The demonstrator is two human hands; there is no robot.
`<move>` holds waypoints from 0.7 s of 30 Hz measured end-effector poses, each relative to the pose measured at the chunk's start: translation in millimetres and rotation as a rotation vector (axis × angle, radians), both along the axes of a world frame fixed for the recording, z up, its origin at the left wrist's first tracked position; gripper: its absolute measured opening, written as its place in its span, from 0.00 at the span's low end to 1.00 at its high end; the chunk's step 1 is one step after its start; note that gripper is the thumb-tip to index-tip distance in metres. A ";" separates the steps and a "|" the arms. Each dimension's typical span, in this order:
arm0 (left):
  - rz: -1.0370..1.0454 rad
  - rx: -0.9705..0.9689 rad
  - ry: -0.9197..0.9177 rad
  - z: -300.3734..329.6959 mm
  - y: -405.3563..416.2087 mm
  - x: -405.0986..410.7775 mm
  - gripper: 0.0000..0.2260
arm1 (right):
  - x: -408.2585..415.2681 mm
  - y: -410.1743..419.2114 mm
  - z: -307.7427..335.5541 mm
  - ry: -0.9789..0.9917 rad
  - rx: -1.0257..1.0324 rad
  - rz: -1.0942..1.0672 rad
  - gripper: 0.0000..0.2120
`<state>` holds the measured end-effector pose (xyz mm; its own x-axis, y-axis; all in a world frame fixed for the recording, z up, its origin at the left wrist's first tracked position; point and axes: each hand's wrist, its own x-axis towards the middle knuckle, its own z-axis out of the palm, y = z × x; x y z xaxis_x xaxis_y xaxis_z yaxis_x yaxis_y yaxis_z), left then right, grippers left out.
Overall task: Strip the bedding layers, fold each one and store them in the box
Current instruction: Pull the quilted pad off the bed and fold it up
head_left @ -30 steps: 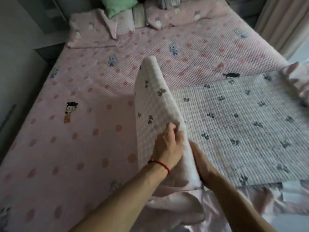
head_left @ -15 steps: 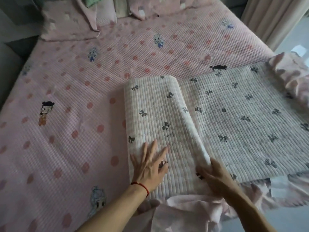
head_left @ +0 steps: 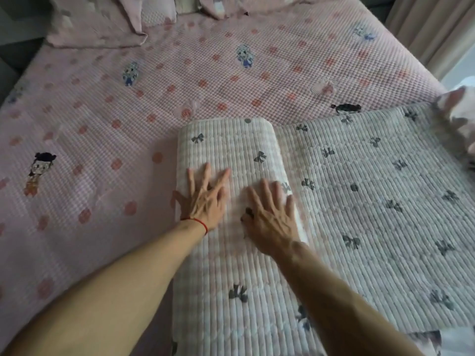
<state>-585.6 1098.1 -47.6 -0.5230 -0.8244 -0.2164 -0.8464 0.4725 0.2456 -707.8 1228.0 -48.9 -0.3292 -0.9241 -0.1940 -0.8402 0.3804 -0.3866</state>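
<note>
Since half a second ago: right hand [head_left: 273,217] moved from the folded edge up onto the fold, beside the left; view shifted closer.

Left hand [head_left: 205,199]: fingers spread and straight, palm flat on the folded strip; thin red cord [head_left: 199,223] at the wrist.
Right hand: fingers straight and slightly apart, palm flat on the same strip, just beside the left, not touching it.
Quilted pad [head_left: 372,201]: pale, ribbed, printed with dark bows; left portion folded over into a thick strip [head_left: 231,150], the remainder lying flat toward the right, all resting on the bed.
Bed cover [head_left: 102,129]: pink, waffle-textured, red dots and small cartoon figures, spread across the bed beneath the pad.
Pillows [head_left: 95,24]: pink, at the head of the bed.
Bunched pink fabric [head_left: 457,109]: at the right edge.
Curtain [head_left: 431,29]: pale, upper right corner.
</note>
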 end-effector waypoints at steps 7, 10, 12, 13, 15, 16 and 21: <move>0.030 -0.173 -0.175 -55.6 0.3 -40.1 0.26 | -61.6 -100.3 -42.7 0.097 0.101 -0.067 0.34; 0.019 -0.225 -0.175 -68.7 -4.8 -41.1 0.27 | -97.0 -141.9 -51.9 0.140 -0.004 -0.015 0.35; 0.007 -0.255 -0.181 -72.8 -10.2 -43.8 0.27 | -112.3 -158.9 -59.7 0.129 -0.012 -0.002 0.37; -0.003 -0.253 -0.184 -74.5 -12.0 -44.6 0.27 | -115.8 -162.1 -64.2 0.116 -0.002 -0.004 0.37; -0.012 -0.233 -0.190 -78.9 -15.3 -44.9 0.28 | -118.1 -165.2 -70.5 0.102 0.035 -0.018 0.38; -0.005 -0.219 -0.195 -81.5 -18.6 -46.0 0.28 | -118.4 -169.4 -73.1 0.100 0.054 -0.006 0.38; 0.003 -0.167 -0.182 -78.3 -21.1 -48.8 0.27 | -122.2 -176.7 -70.2 0.098 0.092 0.021 0.39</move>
